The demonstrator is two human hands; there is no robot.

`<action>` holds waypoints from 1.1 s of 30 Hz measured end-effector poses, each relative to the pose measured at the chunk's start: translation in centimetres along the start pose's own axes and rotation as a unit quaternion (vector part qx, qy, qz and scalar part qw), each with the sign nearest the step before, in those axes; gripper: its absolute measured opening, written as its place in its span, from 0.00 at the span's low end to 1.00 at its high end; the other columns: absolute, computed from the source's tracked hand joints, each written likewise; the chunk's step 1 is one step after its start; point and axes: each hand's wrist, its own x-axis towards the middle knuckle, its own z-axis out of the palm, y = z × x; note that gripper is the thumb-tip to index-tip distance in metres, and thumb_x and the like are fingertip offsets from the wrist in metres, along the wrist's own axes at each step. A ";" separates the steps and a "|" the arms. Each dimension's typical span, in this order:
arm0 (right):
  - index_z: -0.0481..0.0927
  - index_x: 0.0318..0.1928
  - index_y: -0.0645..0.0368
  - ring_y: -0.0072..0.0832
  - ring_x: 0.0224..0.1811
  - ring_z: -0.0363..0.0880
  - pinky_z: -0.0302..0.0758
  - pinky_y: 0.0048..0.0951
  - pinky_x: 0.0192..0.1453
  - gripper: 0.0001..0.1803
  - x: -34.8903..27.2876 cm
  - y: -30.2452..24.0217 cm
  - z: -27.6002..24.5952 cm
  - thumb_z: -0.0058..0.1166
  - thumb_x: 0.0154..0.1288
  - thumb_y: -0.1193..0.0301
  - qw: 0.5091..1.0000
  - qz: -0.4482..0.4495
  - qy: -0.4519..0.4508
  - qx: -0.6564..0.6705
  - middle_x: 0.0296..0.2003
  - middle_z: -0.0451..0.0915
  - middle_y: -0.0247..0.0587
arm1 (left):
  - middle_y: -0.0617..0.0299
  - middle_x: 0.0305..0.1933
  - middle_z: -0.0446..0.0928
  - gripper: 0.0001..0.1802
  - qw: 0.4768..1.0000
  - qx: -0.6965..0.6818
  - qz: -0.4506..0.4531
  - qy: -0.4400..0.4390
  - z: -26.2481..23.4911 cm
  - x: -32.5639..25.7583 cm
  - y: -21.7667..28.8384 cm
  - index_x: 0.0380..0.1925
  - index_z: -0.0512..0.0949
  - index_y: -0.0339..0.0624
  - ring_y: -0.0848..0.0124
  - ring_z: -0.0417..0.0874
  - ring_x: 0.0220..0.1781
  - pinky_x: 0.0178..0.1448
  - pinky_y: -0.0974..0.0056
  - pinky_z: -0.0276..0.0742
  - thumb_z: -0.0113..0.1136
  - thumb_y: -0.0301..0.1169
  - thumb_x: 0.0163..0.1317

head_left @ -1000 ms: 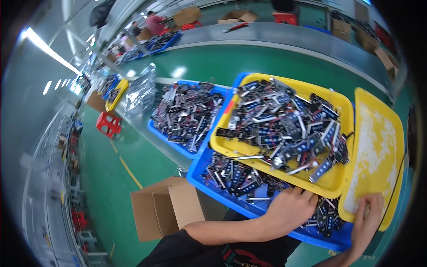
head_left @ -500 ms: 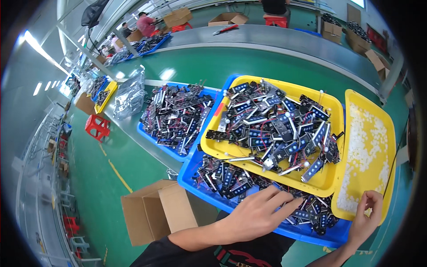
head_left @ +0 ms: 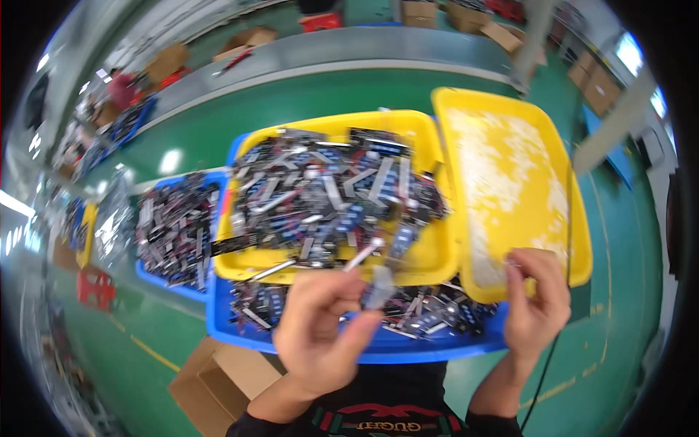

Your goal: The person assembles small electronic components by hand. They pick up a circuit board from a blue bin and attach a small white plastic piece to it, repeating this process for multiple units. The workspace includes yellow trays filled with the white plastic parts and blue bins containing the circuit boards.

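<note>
My left hand (head_left: pixel 320 328) is raised over the near edge of the trays, thumb and fingers closed on a small circuit board (head_left: pixel 378 288) that is smeared by motion. A white strip (head_left: pixel 364 255) shows just beyond its fingertips; whether it belongs to the held piece I cannot tell. My right hand (head_left: pixel 539 298) is at the near edge of the yellow tray of small white pieces (head_left: pixel 477 280). Its thumb and forefinger are pinched together, and what they hold, if anything, is too small to make out. Beyond my left hand, a yellow tray (head_left: pixel 429 262) bears a heap of similar boards with wires.
A blue tray (head_left: pixel 218 320) with more boards sits under the heaped yellow tray. Another blue tray (head_left: pixel 171 288) of boards stands to the left. Below it is an open cardboard box (head_left: pixel 218 379). A red stool (head_left: pixel 95 288) and a long grey bench (head_left: pixel 349 51) lie farther off.
My left hand has risen from the boards in the lower blue tray and now holds a small circuit board. My view has swung right, so the trays appear farther left.
</note>
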 end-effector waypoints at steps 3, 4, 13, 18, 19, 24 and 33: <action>0.84 0.35 0.67 0.28 0.29 0.77 0.72 0.22 0.31 0.11 0.1 -1.6 0.3 0.61 0.49 0.87 0.994 0.007 -0.011 0.110 0.32 0.80 0.46 | 0.50 0.43 0.74 0.31 0.963 -0.190 -0.192 0.010 2.2 0.9 1.2 0.58 0.65 0.22 0.63 0.80 0.34 0.34 0.62 0.79 0.60 0.31 0.59; 0.84 0.36 0.67 0.28 0.29 0.77 0.72 0.22 0.31 0.11 0.0 -1.7 0.4 0.63 0.48 0.86 0.988 -0.004 -0.016 0.154 0.32 0.80 0.45 | 0.50 0.42 0.74 0.32 0.953 -0.211 -0.216 -0.011 2.2 1.1 1.0 0.59 0.64 0.22 0.63 0.80 0.33 0.33 0.62 0.79 0.60 0.31 0.58; 0.83 0.40 0.67 0.21 0.31 0.75 0.70 0.20 0.34 0.10 -1.4 -2.5 1.8 0.61 0.56 0.84 0.888 0.171 -0.070 0.422 0.36 0.79 0.43 | 0.47 0.43 0.74 0.26 0.938 -0.248 -0.234 -0.057 2.5 1.1 -0.1 0.50 0.70 0.25 0.62 0.77 0.28 0.30 0.64 0.76 0.61 0.31 0.55; 0.84 0.40 0.64 0.22 0.36 0.75 0.71 0.20 0.37 0.08 -1.4 -2.6 2.2 0.62 0.58 0.82 0.878 0.192 -0.077 0.431 0.39 0.76 0.42 | 0.47 0.42 0.73 0.25 0.932 -0.268 -0.239 -0.048 2.5 1.4 -0.1 0.49 0.70 0.26 0.63 0.77 0.28 0.29 0.64 0.76 0.62 0.32 0.54; 0.84 0.40 0.63 0.23 0.36 0.75 0.71 0.21 0.38 0.09 -1.4 -2.6 2.2 0.63 0.57 0.81 0.887 0.170 -0.082 0.421 0.39 0.76 0.42 | 0.47 0.43 0.73 0.25 0.934 -0.261 -0.240 -0.044 2.5 1.4 -0.1 0.48 0.70 0.26 0.64 0.77 0.28 0.29 0.64 0.76 0.62 0.32 0.53; 0.86 0.39 0.59 0.28 0.38 0.76 0.73 0.24 0.40 0.12 -0.8 -2.5 1.7 0.66 0.52 0.79 0.948 0.002 -0.088 0.306 0.41 0.77 0.42 | 0.48 0.49 0.72 0.22 0.923 -0.295 -0.235 -0.076 1.9 1.4 -0.5 0.49 0.69 0.28 0.62 0.80 0.37 0.34 0.62 0.80 0.63 0.24 0.55; 0.85 0.39 0.61 0.35 0.42 0.80 0.76 0.28 0.43 0.12 0.0 -2.4 2.2 0.65 0.50 0.82 0.933 -0.022 -0.097 0.346 0.47 0.80 0.50 | 0.49 0.45 0.71 0.23 0.935 -0.262 -0.222 -0.083 2.5 1.3 0.0 0.47 0.69 0.28 0.65 0.79 0.34 0.31 0.66 0.78 0.64 0.26 0.52</action>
